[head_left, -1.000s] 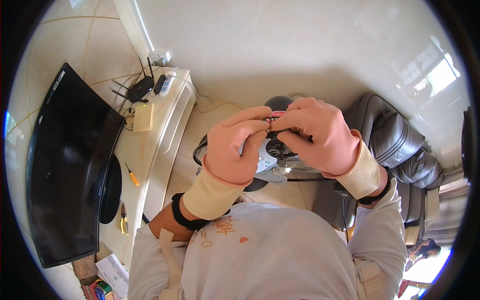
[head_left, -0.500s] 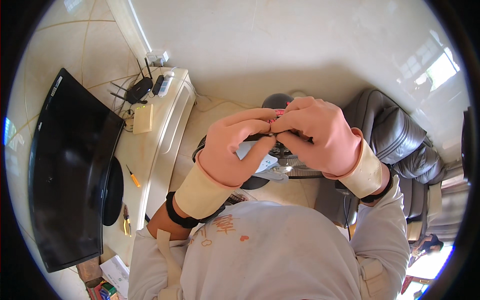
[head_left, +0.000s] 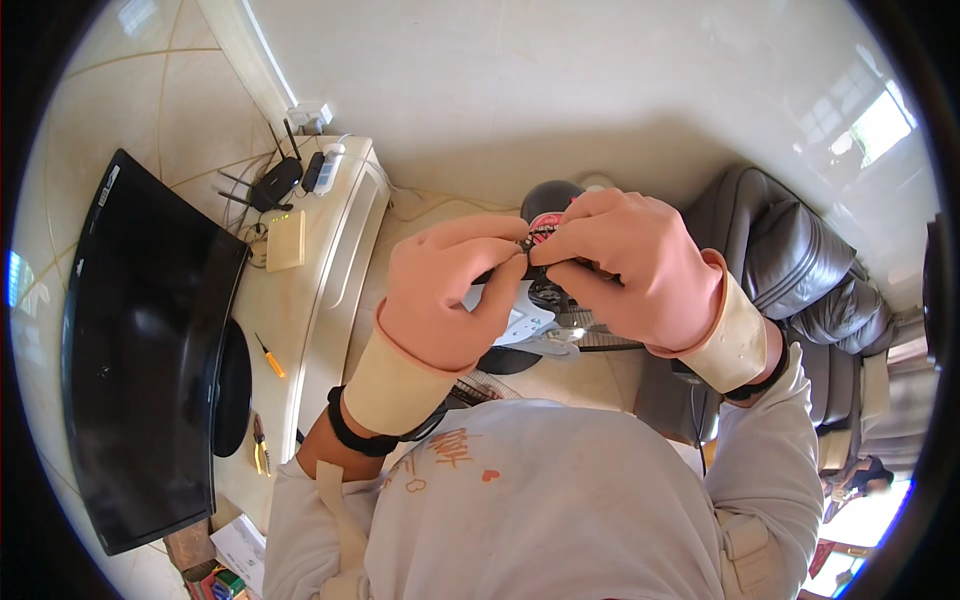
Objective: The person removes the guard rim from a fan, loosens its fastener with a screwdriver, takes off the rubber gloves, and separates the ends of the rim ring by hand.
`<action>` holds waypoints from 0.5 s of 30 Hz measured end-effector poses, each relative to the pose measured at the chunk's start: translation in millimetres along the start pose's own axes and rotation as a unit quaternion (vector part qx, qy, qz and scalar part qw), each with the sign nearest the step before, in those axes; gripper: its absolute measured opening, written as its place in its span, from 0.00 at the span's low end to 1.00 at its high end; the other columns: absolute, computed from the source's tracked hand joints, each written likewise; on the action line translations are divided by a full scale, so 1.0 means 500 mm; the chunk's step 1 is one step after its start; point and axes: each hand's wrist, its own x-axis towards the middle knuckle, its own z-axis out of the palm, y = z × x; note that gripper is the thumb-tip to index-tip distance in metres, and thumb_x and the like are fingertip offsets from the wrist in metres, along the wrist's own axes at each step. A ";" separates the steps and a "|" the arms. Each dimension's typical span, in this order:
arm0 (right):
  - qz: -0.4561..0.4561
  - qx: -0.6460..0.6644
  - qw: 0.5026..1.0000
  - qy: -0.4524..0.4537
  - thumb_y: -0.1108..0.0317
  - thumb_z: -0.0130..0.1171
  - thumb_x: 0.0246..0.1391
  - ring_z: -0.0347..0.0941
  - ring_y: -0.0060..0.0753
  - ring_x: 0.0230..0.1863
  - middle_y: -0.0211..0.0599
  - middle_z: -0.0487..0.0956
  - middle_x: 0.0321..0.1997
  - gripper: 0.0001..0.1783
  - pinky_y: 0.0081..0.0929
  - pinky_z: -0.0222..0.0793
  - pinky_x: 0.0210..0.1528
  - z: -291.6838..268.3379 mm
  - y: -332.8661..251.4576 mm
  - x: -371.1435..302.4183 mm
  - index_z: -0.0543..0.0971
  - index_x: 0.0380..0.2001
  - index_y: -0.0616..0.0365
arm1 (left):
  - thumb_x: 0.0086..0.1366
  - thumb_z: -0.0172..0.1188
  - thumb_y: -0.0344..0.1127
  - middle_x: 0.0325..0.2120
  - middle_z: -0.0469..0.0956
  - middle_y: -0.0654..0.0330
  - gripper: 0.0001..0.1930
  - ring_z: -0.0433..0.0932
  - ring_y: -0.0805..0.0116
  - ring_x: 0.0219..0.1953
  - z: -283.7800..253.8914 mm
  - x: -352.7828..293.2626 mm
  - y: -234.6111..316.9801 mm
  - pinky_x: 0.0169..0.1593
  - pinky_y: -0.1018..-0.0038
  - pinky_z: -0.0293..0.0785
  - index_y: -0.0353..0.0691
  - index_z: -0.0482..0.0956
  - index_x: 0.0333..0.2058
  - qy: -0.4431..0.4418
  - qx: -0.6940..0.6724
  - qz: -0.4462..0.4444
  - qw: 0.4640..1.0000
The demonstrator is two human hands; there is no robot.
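Observation:
Both my hands wear pink rubber gloves with cream cuffs and meet in front of my chest. My left hand (head_left: 450, 290) is closed in a pinch at a small dark part, its thumb and fingertips together. Close beside it, my right hand (head_left: 625, 270) pinches at the same spot; its fingers hide what they hold. Behind the fingertips are a red-and-black part (head_left: 545, 228) and a dark rounded housing (head_left: 548, 197). Below the hands sits a light grey panel (head_left: 520, 320) with small markings, apparently part of a standing fan. A wire grille (head_left: 490, 388) shows partly underneath.
On the left, a white cabinet (head_left: 300, 340) holds a black monitor (head_left: 150, 350), a router (head_left: 276, 184), a power strip (head_left: 328, 170), an orange screwdriver (head_left: 270, 357) and yellow-handled pliers (head_left: 261, 447). A dark leather sofa (head_left: 740, 220) stands right. Behind is a pale wall (head_left: 600, 90).
My left hand has shifted slightly left, and its fingertips have drawn a little away from the right hand's. More of the red-and-black part and the grey panel shows.

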 end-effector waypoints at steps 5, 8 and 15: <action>0.012 0.003 1.000 -0.012 0.79 0.69 0.42 0.78 0.43 0.33 0.41 0.81 0.33 0.11 0.36 0.75 0.35 -0.002 0.001 -0.003 0.86 0.33 0.56 | 0.55 0.64 0.19 0.34 0.84 0.54 0.05 0.78 0.52 0.26 -0.006 0.013 0.015 0.28 0.67 0.75 0.34 0.77 0.28 -0.054 0.094 0.063 0.992; 0.011 -0.008 1.000 0.000 0.78 0.69 0.43 0.78 0.43 0.33 0.40 0.81 0.33 0.10 0.36 0.75 0.35 0.002 0.004 -0.004 0.86 0.33 0.56 | 0.54 0.63 0.19 0.35 0.84 0.55 0.04 0.78 0.51 0.26 -0.010 0.016 0.009 0.28 0.67 0.74 0.34 0.78 0.28 -0.081 0.075 0.037 0.993; 0.026 -0.005 0.999 -0.019 0.77 0.68 0.44 0.79 0.44 0.35 0.40 0.81 0.33 0.09 0.36 0.75 0.37 -0.004 0.001 -0.004 0.86 0.32 0.54 | 0.54 0.62 0.17 0.37 0.84 0.48 0.06 0.79 0.50 0.29 -0.025 0.020 0.018 0.32 0.68 0.75 0.29 0.80 0.32 -0.139 0.088 0.042 0.985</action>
